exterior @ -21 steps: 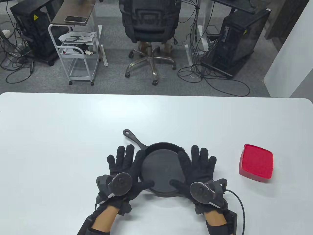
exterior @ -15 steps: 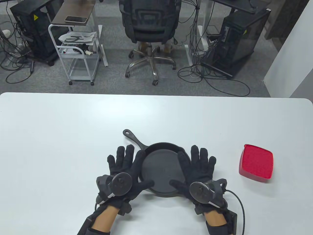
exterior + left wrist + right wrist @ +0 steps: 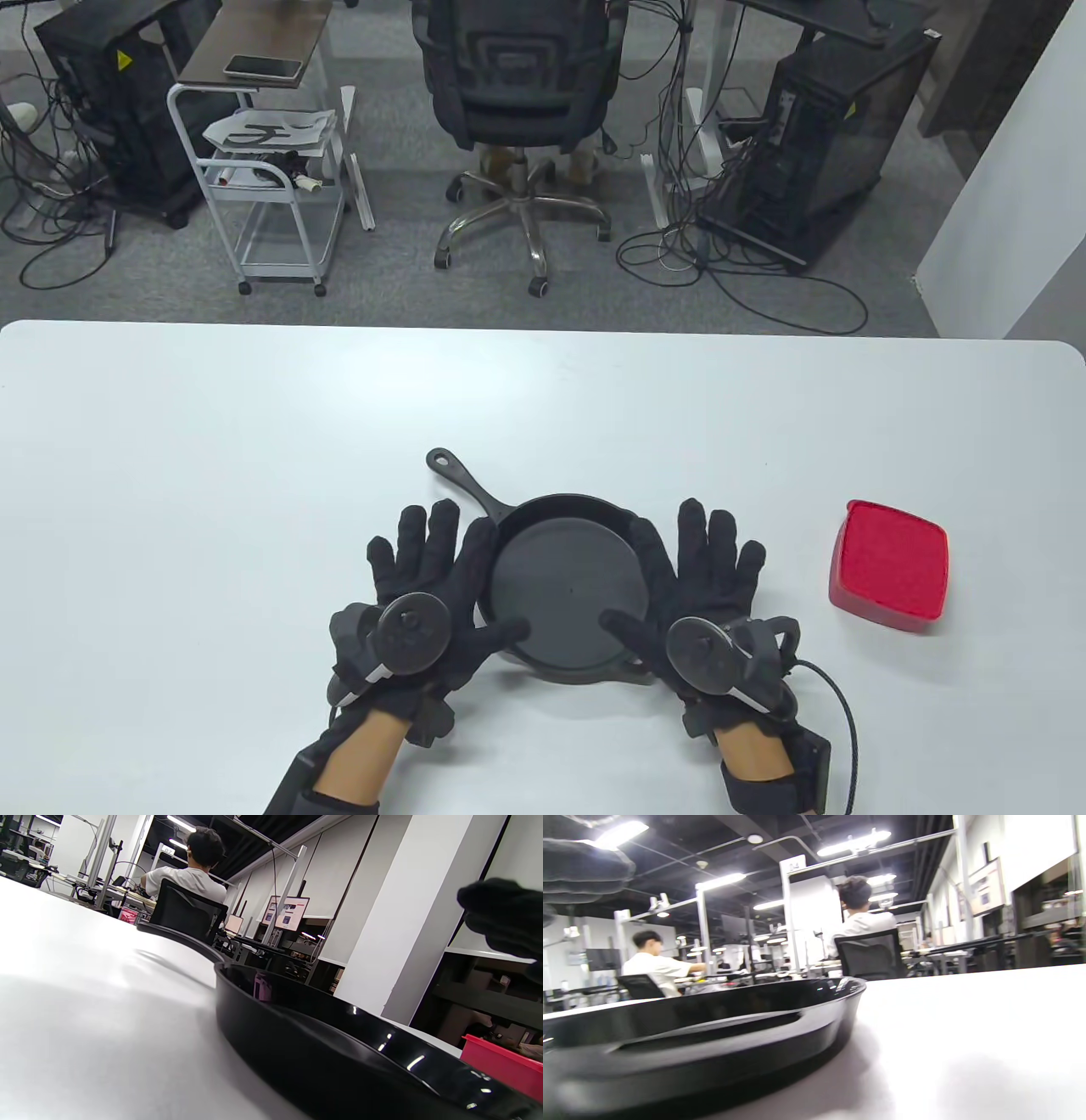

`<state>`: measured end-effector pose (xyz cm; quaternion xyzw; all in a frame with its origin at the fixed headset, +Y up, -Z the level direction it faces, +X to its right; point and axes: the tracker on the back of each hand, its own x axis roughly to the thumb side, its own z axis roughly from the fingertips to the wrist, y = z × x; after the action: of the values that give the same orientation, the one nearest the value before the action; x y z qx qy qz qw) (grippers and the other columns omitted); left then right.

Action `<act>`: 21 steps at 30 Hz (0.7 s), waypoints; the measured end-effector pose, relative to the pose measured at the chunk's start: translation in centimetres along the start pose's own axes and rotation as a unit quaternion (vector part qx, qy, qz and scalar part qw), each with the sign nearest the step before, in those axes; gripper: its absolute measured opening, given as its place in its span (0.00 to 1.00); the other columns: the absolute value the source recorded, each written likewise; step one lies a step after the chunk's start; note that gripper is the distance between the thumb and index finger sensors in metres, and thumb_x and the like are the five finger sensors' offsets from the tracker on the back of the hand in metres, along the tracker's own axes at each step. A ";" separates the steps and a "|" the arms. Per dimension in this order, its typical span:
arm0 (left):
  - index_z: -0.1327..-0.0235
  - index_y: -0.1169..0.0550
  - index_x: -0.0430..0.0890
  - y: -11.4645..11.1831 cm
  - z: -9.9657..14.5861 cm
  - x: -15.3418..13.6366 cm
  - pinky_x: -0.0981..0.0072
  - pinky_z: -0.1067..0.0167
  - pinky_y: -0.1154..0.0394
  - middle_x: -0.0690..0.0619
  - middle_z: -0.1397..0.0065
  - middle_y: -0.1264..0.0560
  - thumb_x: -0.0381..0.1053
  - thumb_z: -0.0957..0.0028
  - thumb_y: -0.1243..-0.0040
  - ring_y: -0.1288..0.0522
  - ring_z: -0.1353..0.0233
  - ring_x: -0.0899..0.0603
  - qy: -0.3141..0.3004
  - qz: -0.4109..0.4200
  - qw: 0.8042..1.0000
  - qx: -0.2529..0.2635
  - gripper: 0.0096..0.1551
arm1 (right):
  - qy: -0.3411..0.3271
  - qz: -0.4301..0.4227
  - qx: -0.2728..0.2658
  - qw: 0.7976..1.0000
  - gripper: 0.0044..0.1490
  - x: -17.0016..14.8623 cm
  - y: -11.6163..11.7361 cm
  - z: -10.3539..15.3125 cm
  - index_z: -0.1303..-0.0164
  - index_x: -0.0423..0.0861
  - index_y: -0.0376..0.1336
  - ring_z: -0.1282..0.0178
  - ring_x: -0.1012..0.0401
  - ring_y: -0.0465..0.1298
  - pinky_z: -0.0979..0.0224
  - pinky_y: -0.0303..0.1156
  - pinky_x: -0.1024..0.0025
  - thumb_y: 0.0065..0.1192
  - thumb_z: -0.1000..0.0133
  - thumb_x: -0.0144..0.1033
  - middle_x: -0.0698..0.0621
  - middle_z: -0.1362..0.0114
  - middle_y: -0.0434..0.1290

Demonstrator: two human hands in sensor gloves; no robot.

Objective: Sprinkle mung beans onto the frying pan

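A black frying pan (image 3: 564, 586) sits on the white table (image 3: 254, 441) near the front middle, its handle (image 3: 465, 478) pointing back left. The pan holds nothing. A red box with a red lid (image 3: 891, 564) stands to the right of the pan. My left hand (image 3: 441, 586) lies flat and spread at the pan's left rim, thumb over the rim. My right hand (image 3: 691, 586) lies flat and spread at the pan's right rim. Neither hand holds anything. The pan's rim also shows in the left wrist view (image 3: 322, 1052) and in the right wrist view (image 3: 712, 1035).
Beyond the table's far edge stand a black office chair (image 3: 522, 93), a white cart (image 3: 271, 187) and computer towers (image 3: 814, 144) with cables on the floor.
Both hands have shifted slightly outward from the pan's middle, the right hand to the right and up, the left a little to the left. The pan and red box have not moved.
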<state>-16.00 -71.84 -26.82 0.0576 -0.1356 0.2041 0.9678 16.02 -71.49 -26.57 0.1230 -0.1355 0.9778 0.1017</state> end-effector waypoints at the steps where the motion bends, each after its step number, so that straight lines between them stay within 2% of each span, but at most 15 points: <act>1: 0.11 0.52 0.62 0.0 0.0 -0.1 0.27 0.25 0.68 0.53 0.08 0.64 0.94 0.62 0.59 0.71 0.13 0.40 0.003 0.003 1.000 -0.001 0.66 | 0.018 0.002 0.002 1.000 0.59 -1.0 -0.4 -0.3 0.11 0.59 0.34 0.13 0.34 0.28 0.25 0.31 0.23 0.43 0.45 0.81 0.37 0.08 0.28; 3: 0.11 0.52 0.62 0.1 -0.1 -0.3 0.27 0.25 0.68 0.53 0.08 0.64 0.93 0.62 0.59 0.71 0.13 0.40 0.006 0.007 1.000 -0.002 0.66 | 0.053 0.009 0.002 0.999 0.60 -2.5 -0.9 -0.7 0.11 0.59 0.35 0.13 0.34 0.30 0.25 0.32 0.23 0.46 0.45 0.80 0.37 0.08 0.31; 4: 0.11 0.52 0.62 0.1 -0.1 -0.4 0.27 0.25 0.68 0.53 0.08 0.64 0.93 0.62 0.59 0.71 0.13 0.40 0.008 0.008 1.000 -0.004 0.66 | 0.075 0.026 0.014 0.997 0.60 -3.8 -1.3 -1.0 0.11 0.59 0.34 0.13 0.34 0.30 0.25 0.32 0.23 0.46 0.45 0.80 0.37 0.07 0.29; 8: 0.11 0.51 0.62 0.1 -0.2 -0.6 0.27 0.25 0.68 0.53 0.08 0.64 0.93 0.62 0.59 0.71 0.13 0.40 0.015 0.009 1.000 -0.010 0.66 | 0.161 0.059 0.045 0.984 0.60 -8.7 -2.8 -1.8 0.11 0.59 0.33 0.13 0.34 0.31 0.24 0.34 0.23 0.47 0.45 0.80 0.36 0.08 0.31; 10: 0.11 0.52 0.62 0.1 -0.3 -0.6 0.27 0.25 0.68 0.53 0.08 0.64 0.93 0.62 0.59 0.71 0.13 0.40 0.016 0.009 1.000 -0.013 0.66 | 0.225 0.077 0.074 0.969 0.61 -12.1 -3.5 -2.1 0.12 0.59 0.32 0.13 0.33 0.32 0.23 0.36 0.23 0.47 0.45 0.80 0.36 0.08 0.29; 14: 0.11 0.50 0.62 0.2 -0.4 -0.7 0.28 0.25 0.68 0.53 0.08 0.63 0.93 0.62 0.59 0.71 0.13 0.40 0.021 0.010 1.000 -0.016 0.66 | 0.317 0.088 0.144 0.933 0.62 -16.4 -3.7 -2.2 0.12 0.58 0.30 0.14 0.32 0.30 0.24 0.37 0.23 0.46 0.45 0.81 0.35 0.08 0.27; 21: 0.11 0.49 0.61 0.2 -0.3 -0.8 0.28 0.25 0.68 0.52 0.08 0.63 0.93 0.62 0.60 0.71 0.13 0.40 0.030 0.007 0.999 -0.022 0.66 | 0.416 0.066 0.266 0.867 0.64 -20.3 -1.0 -1.4 0.14 0.57 0.25 0.16 0.30 0.27 0.24 0.40 0.22 0.44 0.44 0.81 0.34 0.12 0.21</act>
<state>-16.71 -71.87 -27.34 0.0289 -0.1111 0.2097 0.9710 35.23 -73.55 -33.06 -0.2821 0.1770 0.9417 0.0477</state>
